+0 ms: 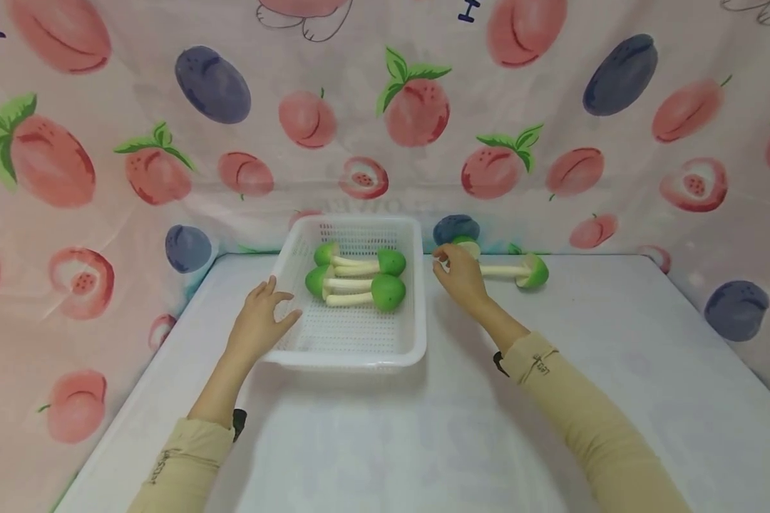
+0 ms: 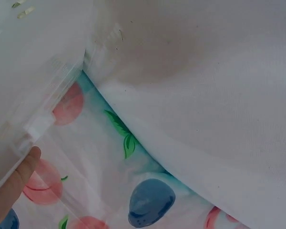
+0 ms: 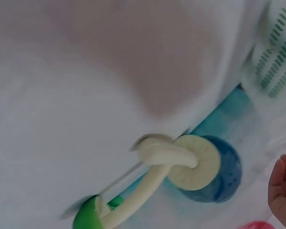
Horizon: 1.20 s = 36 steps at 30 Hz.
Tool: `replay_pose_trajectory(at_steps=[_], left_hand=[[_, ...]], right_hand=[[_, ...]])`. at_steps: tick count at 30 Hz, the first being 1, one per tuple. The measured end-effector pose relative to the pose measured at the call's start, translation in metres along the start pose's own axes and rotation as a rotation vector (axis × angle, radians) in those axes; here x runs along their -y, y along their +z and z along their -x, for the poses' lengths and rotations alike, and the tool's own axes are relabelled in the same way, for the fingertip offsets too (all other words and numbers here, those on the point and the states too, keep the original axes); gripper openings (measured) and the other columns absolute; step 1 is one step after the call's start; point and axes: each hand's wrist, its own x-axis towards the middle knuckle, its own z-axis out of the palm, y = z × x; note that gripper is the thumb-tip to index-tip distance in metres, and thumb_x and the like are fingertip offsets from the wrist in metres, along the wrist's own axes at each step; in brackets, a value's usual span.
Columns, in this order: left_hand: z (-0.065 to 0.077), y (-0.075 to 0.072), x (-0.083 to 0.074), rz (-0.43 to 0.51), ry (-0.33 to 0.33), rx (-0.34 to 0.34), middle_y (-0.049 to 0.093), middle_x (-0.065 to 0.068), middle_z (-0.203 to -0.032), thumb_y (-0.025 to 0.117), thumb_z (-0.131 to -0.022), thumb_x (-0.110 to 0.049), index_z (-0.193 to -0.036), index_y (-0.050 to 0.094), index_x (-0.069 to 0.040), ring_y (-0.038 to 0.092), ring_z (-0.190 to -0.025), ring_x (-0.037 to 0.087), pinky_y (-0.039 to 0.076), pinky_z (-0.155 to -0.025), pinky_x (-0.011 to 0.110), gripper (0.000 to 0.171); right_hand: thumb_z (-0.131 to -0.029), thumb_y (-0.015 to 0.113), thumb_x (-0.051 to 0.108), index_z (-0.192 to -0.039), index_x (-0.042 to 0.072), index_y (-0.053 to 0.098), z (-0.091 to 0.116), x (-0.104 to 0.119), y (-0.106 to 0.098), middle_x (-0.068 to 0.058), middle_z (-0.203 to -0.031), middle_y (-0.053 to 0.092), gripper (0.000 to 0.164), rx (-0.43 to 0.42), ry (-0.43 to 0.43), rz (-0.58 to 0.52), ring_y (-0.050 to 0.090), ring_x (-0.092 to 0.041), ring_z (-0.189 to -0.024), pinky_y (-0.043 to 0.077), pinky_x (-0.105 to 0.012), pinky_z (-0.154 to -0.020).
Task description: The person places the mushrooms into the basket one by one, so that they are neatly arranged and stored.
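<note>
A white plastic basket (image 1: 343, 360) holds several toy mushrooms with green caps and pale stems, among them a mushroom (image 1: 388, 292) at the front. My left hand (image 1: 257, 324), fingers spread, is at the basket's left rim; in the left wrist view a fingertip (image 2: 34, 153) meets the rim. To the right of the basket, my right hand (image 1: 458, 278) hovers with loosely bent fingers and nothing in them. Beside it are two more mushrooms: one lying flat with its green cap (image 1: 534, 272) to the right, another partly hidden behind the hand, its pale cap underside (image 3: 195, 164) showing in the right wrist view.
The white table (image 1: 488, 427) ends at the back against a fruit-printed cloth (image 1: 359, 107), which also hangs at both sides. The basket stands close to that back edge.
</note>
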Motion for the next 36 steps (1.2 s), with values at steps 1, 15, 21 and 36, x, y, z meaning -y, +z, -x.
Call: replay_pose_trajectory(at_steps=[1,15,21,36], left_hand=[[0.0,0.0,0.0,0.001,0.001,-0.002,0.024,0.029,-0.15,0.061,-0.091,-0.027,-0.123,0.059,0.002,0.022,-0.139,0.046,0.029,-0.105,0.065,0.043],[-0.004,0.0,0.001,0.008,0.023,-0.02,0.026,0.029,-0.149,0.061,-0.09,-0.027,-0.122,0.059,0.002,0.023,-0.138,0.046,0.029,-0.105,0.064,0.043],[-0.003,-0.001,0.003,-0.003,0.01,-0.032,0.027,0.029,-0.149,0.062,-0.09,-0.026,-0.121,0.06,0.002,0.024,-0.138,0.046,0.029,-0.107,0.063,0.042],[-0.001,0.002,0.004,0.014,0.003,-0.023,0.027,0.029,-0.149,0.062,-0.089,-0.027,-0.121,0.059,0.002,0.023,-0.139,0.045,0.028,-0.107,0.063,0.043]], right_hand=[[-0.09,0.055,0.009,-0.104,-0.002,0.063,0.0,-0.005,-0.001,-0.018,-0.1,0.063,0.019,0.004,0.009,0.011,0.059,-0.032,-0.091,0.051,-0.042,-0.081],[-0.089,0.055,0.007,-0.106,-0.005,0.06,-0.003,-0.046,-0.015,-0.024,-0.1,0.061,0.021,0.029,0.112,0.054,0.058,-0.037,-0.091,0.048,-0.047,-0.08],[-0.091,0.056,0.013,-0.112,-0.005,0.057,-0.006,-0.056,-0.013,-0.026,-0.109,0.06,0.027,0.107,0.169,0.095,0.058,-0.039,-0.098,0.048,-0.048,-0.082],[-0.09,0.058,0.02,-0.117,-0.009,0.055,-0.009,-0.074,-0.013,-0.03,-0.111,0.061,0.039,0.133,0.235,0.169,0.059,-0.04,-0.097,0.049,-0.048,-0.083]])
